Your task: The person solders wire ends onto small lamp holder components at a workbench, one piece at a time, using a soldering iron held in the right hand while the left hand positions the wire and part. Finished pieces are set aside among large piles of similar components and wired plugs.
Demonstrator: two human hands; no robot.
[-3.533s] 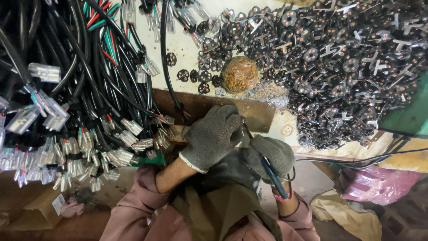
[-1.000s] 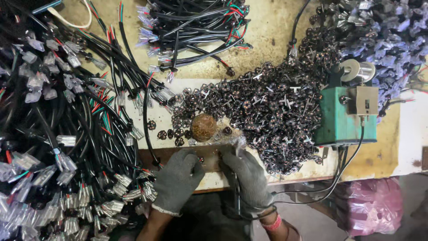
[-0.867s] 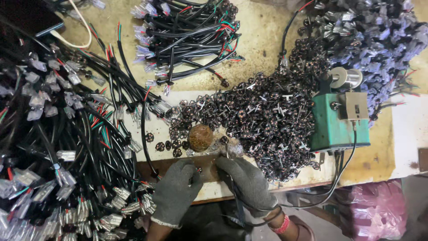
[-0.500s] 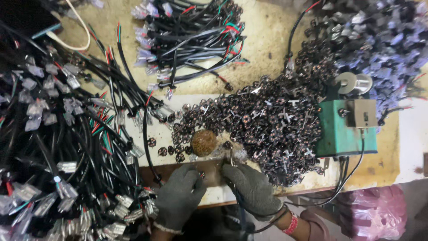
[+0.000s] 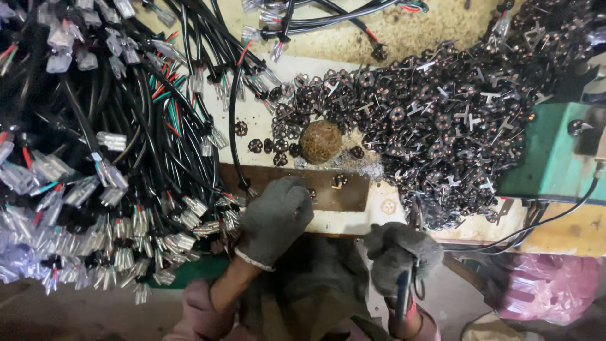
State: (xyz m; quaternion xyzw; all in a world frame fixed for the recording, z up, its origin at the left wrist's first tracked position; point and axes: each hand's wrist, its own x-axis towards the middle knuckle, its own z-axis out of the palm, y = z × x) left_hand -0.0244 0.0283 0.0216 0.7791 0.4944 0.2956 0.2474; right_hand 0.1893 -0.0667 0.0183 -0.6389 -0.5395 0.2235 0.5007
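Observation:
Both my hands wear grey knit gloves. My left hand (image 5: 274, 218) rests closed at the near edge of a brown work plate (image 5: 350, 196), where its fingertips touch a small dark round part (image 5: 310, 192). Below the bench edge and off the plate, my right hand (image 5: 398, 252) is closed around a dark tool handle (image 5: 404, 293) with a cord. Another small part (image 5: 339, 181) lies on the plate. Just beyond the plate sits a brown ball-shaped lump (image 5: 320, 141).
A big heap of small dark round parts with metal pins (image 5: 429, 113) covers the bench at centre and right. Black cable bundles with clear plug connectors (image 5: 101, 164) fill the left. A green machine (image 5: 555, 158) stands at right, a pink bag (image 5: 549, 287) below it.
My right hand has pulled back from the plate toward my body with the tool. My left hand stays at the plate. The view has moved closer to the bench.

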